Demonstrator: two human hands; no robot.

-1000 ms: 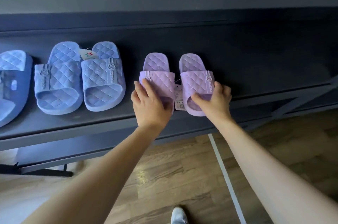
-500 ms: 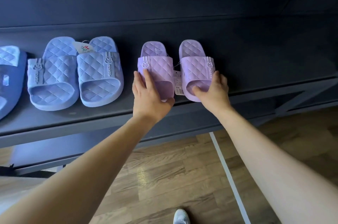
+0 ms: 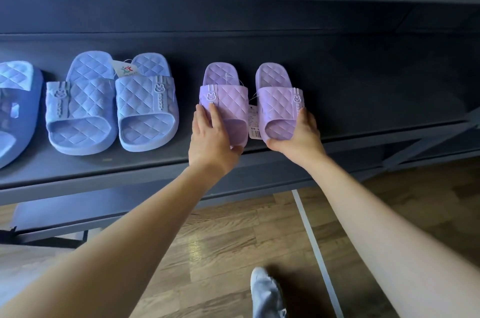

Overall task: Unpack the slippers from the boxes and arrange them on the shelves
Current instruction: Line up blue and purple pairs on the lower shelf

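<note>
Head view: your left hand (image 3: 211, 141) grips the left purple slipper (image 3: 228, 99), your right hand (image 3: 301, 137) the right purple slipper (image 3: 278, 105); the 2 lie near-to-far on the shelf (image 3: 145, 163), toes near.

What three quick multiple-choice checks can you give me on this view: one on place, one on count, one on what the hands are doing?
1. Where is the purple pair relative to the whole blue pair?
A. left of it
B. right of it
C. on top of it

2. How many slippers show on the shelf?
A. two
B. five
C. eight

3. What are the left hand and right hand doing?
A. hanging idle
B. lifting a box
C. each gripping one purple slipper at its near end

Key:
1 B: the purple pair sits to the right, apart from the blue one.
2 B: two purple, two blue, and one more blue cut by the left edge.
3 C: each thumb hooks round a slipper's near end, with fingers on its strap or side.
</note>
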